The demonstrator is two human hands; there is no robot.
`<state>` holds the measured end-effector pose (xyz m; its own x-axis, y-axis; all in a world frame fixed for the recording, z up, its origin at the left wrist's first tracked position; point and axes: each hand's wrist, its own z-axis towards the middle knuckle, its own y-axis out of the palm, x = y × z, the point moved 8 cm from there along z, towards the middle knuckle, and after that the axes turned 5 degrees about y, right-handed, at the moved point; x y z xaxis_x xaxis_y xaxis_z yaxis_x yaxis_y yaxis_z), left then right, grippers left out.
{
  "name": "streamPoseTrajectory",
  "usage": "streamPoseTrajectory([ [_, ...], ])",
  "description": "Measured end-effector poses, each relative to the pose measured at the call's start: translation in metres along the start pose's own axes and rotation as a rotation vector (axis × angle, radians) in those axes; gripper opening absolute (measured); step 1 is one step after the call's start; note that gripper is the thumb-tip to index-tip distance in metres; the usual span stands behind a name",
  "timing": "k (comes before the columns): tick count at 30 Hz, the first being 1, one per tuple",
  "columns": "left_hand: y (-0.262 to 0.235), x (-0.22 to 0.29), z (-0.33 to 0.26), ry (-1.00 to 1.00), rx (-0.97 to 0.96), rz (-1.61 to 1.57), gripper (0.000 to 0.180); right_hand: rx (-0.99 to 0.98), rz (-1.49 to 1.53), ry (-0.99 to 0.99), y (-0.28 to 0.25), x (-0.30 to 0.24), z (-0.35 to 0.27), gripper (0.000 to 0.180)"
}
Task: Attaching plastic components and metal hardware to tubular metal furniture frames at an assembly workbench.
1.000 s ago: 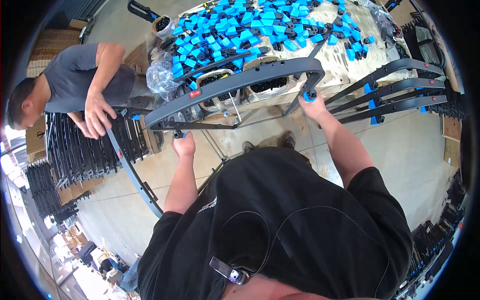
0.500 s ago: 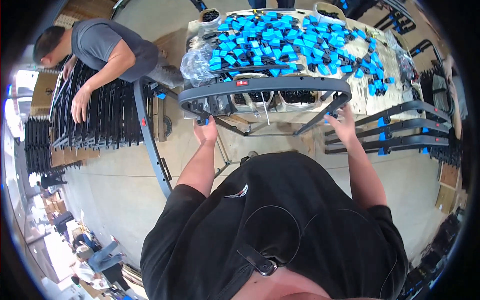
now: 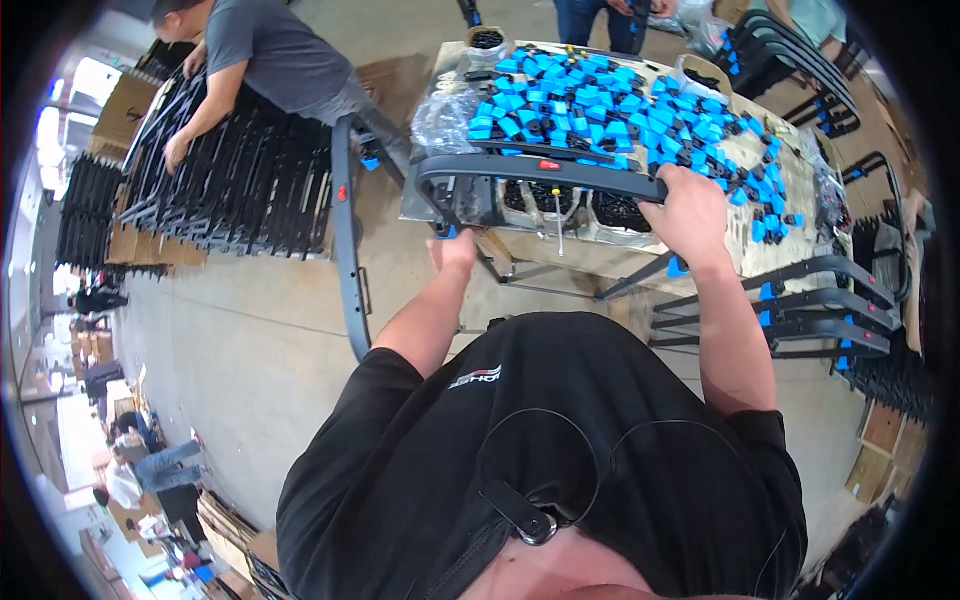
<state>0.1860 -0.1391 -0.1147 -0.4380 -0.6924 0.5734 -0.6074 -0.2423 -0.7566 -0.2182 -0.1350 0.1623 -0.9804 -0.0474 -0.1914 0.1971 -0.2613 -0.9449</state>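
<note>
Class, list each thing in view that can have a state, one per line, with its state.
Dark frame: held at its right corner.
Right hand: closed over that corner.
Left hand: at the frame's blue fitting, grip partly hidden.
Blue-and-black parts: loose, heaped on the table.
Near pale sacks: open, filled with black parts.
Clear plastic: crumpled.
Left-side frame: untouched by any hand.

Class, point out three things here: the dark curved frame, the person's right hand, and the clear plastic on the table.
Dark curved frame [image 3: 580,175]: head view, on its top bar.
Right hand [image 3: 692,215]: head view, on the back of it.
Clear plastic [image 3: 447,122]: head view, on its crumpled middle.
</note>
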Motion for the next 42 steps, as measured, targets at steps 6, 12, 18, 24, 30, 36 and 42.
streamPoseTrajectory([
  [6, -0.008, 0.024, -0.132, 0.737, -0.645, 0.768, 0.053, -0.02, -0.007, 0.007, 0.008, 0.011, -0.002, 0.036],
  [12, -0.181, 0.05, -0.2, 1.291, 0.175, 0.987, 0.045, -0.046, 0.029, -0.022, -0.005, 0.01, -0.007, 0.047],
  [18, -0.255, 0.053, -0.18, 0.966, 0.618, 0.938, 0.076, -0.111, 0.174, -0.224, -0.002, -0.039, 0.016, 0.055],
  [24, -0.294, 0.008, -0.092, 0.393, 0.095, 0.237, 0.058, -0.405, 0.025, -0.141, 0.031, -0.088, 0.01, 0.048],
  [30, -0.309, -0.036, -0.065, 0.366, -0.098, -0.081, 0.029, -0.436, 0.012, -0.071, 0.022, -0.131, -0.088, 0.038],
  [36, -0.324, -0.047, -0.039, 0.415, -0.193, -0.173, 0.027, -0.386, 0.112, -0.112, 0.01, -0.176, -0.176, 0.021],
  [42, -0.329, -0.067, -0.021, 0.44, -0.219, -0.27, 0.025, -0.37, -0.059, 0.113, -0.029, -0.13, -0.21, 0.023],
])
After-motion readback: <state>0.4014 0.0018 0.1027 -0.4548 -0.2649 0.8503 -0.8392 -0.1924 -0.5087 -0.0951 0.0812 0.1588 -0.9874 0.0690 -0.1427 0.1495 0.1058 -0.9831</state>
